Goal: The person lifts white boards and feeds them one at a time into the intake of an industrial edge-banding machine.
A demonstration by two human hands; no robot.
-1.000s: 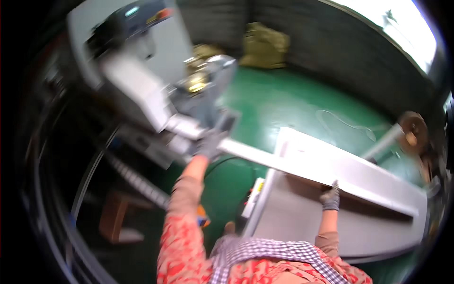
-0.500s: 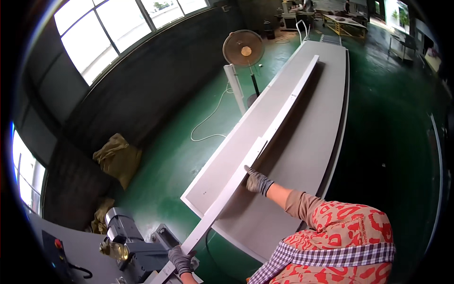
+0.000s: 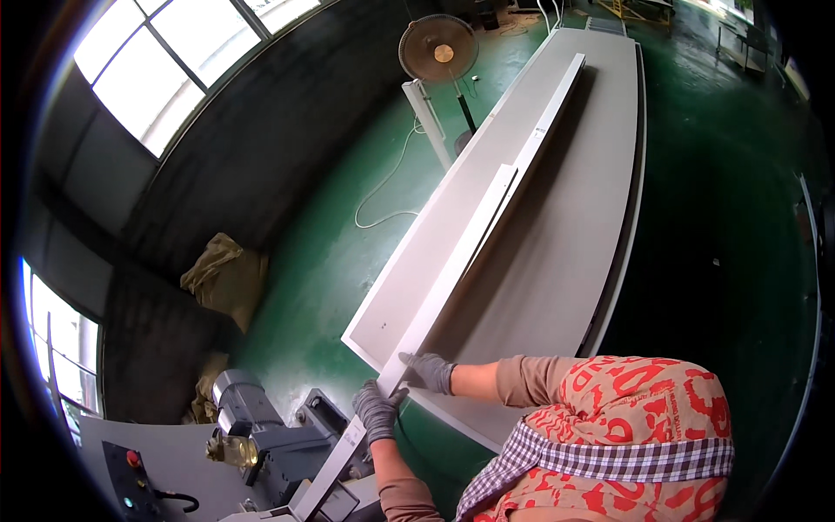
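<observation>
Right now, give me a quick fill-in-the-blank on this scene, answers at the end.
1. The left hand grips a long, narrow strip coloured ____.
2. Compared with the right hand, the ____ one is nearer the motor.
3. The floor is coloured ____.
4. In the picture, the fan stands on the ____ side of the long, broad panel.

Missing words: white; left; green; left.

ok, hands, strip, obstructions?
Left hand gripping white strip; right hand touching it just ahead. Strip slants from beside machine over grey panel. Fan stands apart.
</observation>
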